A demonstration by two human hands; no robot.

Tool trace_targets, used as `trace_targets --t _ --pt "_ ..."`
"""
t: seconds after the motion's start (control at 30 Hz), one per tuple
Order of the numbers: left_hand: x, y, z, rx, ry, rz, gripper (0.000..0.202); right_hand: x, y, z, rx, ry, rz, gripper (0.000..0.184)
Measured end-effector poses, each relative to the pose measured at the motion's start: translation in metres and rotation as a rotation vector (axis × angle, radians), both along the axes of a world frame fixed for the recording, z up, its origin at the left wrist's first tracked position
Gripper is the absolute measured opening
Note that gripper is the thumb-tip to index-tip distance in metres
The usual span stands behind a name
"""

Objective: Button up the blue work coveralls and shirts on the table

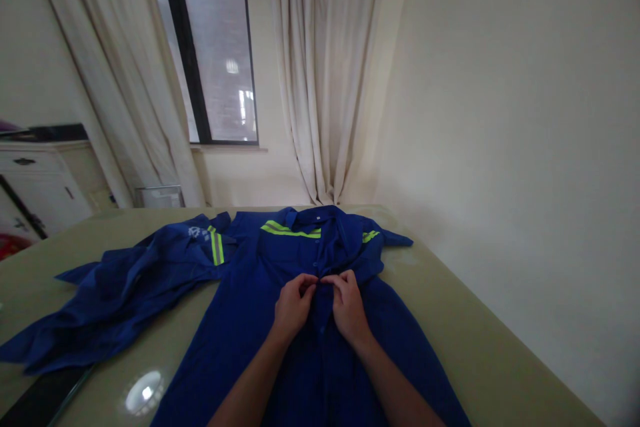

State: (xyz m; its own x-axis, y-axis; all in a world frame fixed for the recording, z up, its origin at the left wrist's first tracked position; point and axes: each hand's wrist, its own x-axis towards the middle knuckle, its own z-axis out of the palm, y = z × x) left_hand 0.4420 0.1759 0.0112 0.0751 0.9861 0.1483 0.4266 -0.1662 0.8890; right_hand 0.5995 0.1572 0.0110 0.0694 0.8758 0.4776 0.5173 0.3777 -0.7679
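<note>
A dark blue work jacket (240, 320) lies front side up, its collar toward the window and yellow-and-grey reflective strips across the chest. At the middle of its front opening, my left hand (294, 307) pinches one edge of the placket between thumb and fingers. Close beside it, my right hand (348, 307) pinches the fabric from the other side, the fingertips of both hands nearly meeting. Above them the upper front gapes around the collar. Whether a button is between my fingers is hidden.
A crumpled blue garment (145, 287) with a reflective strip lies left of the jacket on the glossy greenish table (500, 360). A black flat item (55, 393) shows at the lower left. Beyond are a wall, curtains (325, 80), a window and a white cabinet (45, 180).
</note>
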Motion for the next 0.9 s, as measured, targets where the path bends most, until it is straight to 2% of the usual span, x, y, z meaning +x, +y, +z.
trace_targets --t 0.33,0.6,0.9 --pt "0.007 -0.007 0.007 0.013 0.104 0.101 0.011 -0.002 -0.003 0.0 -0.003 -0.047 0.004 0.038" --pt "0.009 -0.013 0.009 0.078 0.165 0.079 0.012 -0.001 -0.004 -0.002 -0.017 -0.077 0.036 0.041" --pt "0.01 -0.013 0.01 0.012 0.178 0.104 0.013 0.0 -0.004 0.0 -0.048 -0.121 0.055 0.046"
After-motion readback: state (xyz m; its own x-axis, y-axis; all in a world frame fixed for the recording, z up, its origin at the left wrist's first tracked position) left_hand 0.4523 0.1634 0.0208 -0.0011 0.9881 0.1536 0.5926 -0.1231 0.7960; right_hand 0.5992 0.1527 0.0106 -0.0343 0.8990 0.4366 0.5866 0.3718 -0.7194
